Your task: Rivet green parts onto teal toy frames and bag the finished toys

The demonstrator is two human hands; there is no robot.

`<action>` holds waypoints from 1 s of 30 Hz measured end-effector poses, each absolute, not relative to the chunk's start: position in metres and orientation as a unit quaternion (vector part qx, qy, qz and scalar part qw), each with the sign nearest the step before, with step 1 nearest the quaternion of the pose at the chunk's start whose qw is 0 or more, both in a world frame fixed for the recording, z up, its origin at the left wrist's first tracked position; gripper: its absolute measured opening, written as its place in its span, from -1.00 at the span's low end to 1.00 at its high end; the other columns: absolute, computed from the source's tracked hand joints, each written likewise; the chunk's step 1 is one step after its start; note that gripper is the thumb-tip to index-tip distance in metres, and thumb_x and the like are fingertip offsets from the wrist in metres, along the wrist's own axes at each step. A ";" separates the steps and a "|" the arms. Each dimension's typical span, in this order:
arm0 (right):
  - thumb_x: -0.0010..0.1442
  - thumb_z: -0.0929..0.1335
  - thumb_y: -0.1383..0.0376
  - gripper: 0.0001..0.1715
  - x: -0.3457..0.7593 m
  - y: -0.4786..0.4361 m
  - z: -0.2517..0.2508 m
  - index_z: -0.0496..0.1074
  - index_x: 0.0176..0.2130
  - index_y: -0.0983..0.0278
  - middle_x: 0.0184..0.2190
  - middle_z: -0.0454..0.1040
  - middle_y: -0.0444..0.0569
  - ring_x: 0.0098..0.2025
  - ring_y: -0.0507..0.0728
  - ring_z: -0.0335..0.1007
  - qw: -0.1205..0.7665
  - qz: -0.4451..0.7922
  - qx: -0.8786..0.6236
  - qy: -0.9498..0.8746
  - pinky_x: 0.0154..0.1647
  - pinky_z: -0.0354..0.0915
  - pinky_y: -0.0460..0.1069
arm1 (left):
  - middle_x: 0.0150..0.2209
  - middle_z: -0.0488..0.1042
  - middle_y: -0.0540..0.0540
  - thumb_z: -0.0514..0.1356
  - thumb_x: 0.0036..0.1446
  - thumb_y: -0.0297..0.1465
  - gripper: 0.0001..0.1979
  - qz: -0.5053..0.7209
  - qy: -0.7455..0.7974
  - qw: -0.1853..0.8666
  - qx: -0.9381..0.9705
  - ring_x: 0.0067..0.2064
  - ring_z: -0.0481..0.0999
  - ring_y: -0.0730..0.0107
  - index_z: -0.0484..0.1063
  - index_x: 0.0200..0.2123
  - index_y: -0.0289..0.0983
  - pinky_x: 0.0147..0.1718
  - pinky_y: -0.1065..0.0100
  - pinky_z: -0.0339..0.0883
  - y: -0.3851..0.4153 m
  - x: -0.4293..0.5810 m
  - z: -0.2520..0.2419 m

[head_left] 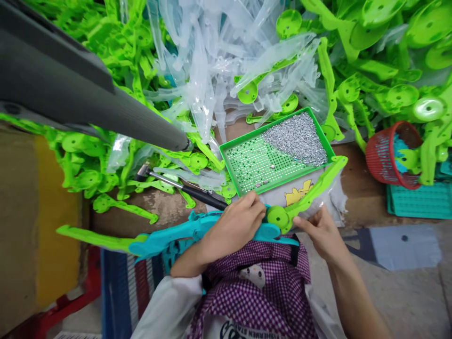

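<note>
My left hand (235,226) rests curled on a teal plastic part (169,238) that lies across my lap, fingers closed over it near its joint with a green plastic part (307,193). My right hand (323,230) pinches the lower edge of that green part beside its round disc end (278,216). A green perforated tray (247,162) sits just beyond my hands, with a heap of small silver screws (298,136) in its far right corner and a few loose ones on the mesh.
A hammer (176,184) lies left of the tray. Piles of green parts (381,56) and clear plastic parts (212,61) fill the far side. A red basket (390,153) stands right, a teal crate (420,200) below it. A grey post (88,94) crosses top left.
</note>
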State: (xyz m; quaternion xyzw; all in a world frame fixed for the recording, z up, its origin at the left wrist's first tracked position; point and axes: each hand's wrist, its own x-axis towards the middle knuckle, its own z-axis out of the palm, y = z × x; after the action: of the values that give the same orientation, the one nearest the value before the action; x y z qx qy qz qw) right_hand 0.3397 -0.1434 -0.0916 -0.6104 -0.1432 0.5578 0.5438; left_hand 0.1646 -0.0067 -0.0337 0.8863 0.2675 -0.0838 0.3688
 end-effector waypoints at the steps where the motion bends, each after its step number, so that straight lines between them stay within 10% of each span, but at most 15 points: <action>1: 0.03 0.49 0.20 -0.18 0.340 -0.143 -0.090 0.14 0.19 0.09 0.09 0.47 0.03 0.06 0.19 0.46 0.541 0.558 -0.611 -0.147 0.06 0.45 0.11 | -0.21 0.30 -0.09 -0.06 0.35 -0.39 -0.78 -0.078 0.271 0.368 0.886 -0.15 0.36 0.32 0.36 -0.25 -0.27 -0.17 0.28 0.32 -0.008 0.164 -0.033; 20: 0.03 0.49 0.16 -0.12 0.326 -0.125 -0.076 0.10 0.23 0.12 0.05 0.49 0.04 0.03 0.19 0.47 0.534 0.549 -0.620 -0.170 0.05 0.42 0.12 | -0.24 0.42 -0.09 -0.07 0.35 -0.40 -0.80 -0.089 0.308 0.328 0.889 -0.20 0.45 0.31 0.32 -0.26 -0.26 -0.23 0.28 0.35 -0.004 0.147 -0.028; 30: 0.02 0.49 0.13 -0.41 0.322 -0.121 -0.077 0.27 -0.01 0.15 -0.04 0.53 0.00 -0.08 0.16 0.52 0.499 0.594 -0.607 -0.172 -0.02 0.47 0.11 | -0.25 0.42 -0.08 -0.08 0.35 -0.39 -0.82 -0.104 0.312 0.298 0.896 -0.23 0.45 0.27 0.29 -0.21 -0.23 -0.31 0.27 0.30 -0.007 0.138 -0.027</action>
State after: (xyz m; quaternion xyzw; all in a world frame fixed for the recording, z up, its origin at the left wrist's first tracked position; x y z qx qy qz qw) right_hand 0.3220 -0.1213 -0.0770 -0.6068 -0.1722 0.5942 0.4992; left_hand 0.1377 -0.0069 -0.0272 0.8962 0.3116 -0.1042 0.2982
